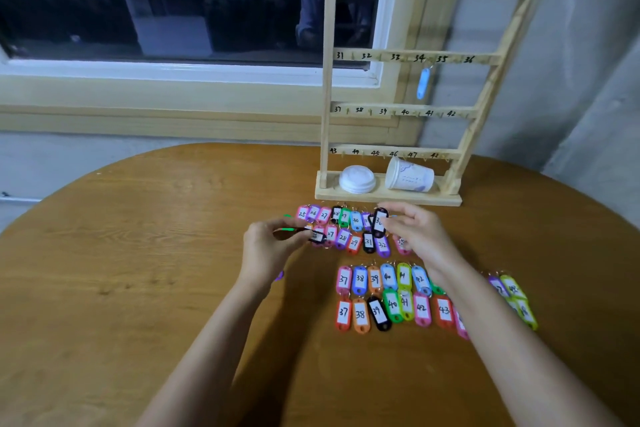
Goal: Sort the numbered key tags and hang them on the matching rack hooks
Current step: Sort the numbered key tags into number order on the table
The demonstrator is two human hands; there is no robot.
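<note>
1. The left grip [268, 244] pinches a black tag [318, 236] by one end. The tag lies roughly level, just above the far-left tags.
2. The right grip [414, 229] pinches an upright tag [379, 222], also black, with its label facing the camera. The number starts with 3; the rest is blurred.
3. Loose tags lie in rows on the worktop [138, 270]. The two far rows [343, 218] start at 25 and run into the thirties.
4. The two near rows [375, 279] start at 37 and run right, partly under the right forearm.
5. The rack [325, 80] stands at the worktop's far edge, right of centre, with bars numbered 25 to 48.
6. One blue tag [423, 83] hangs from the second bar, between 34 and 35.
7. On the rack's base a white lid [356, 178] lies on the left, and a paper cup [408, 176] lies on its side at the right.
</note>
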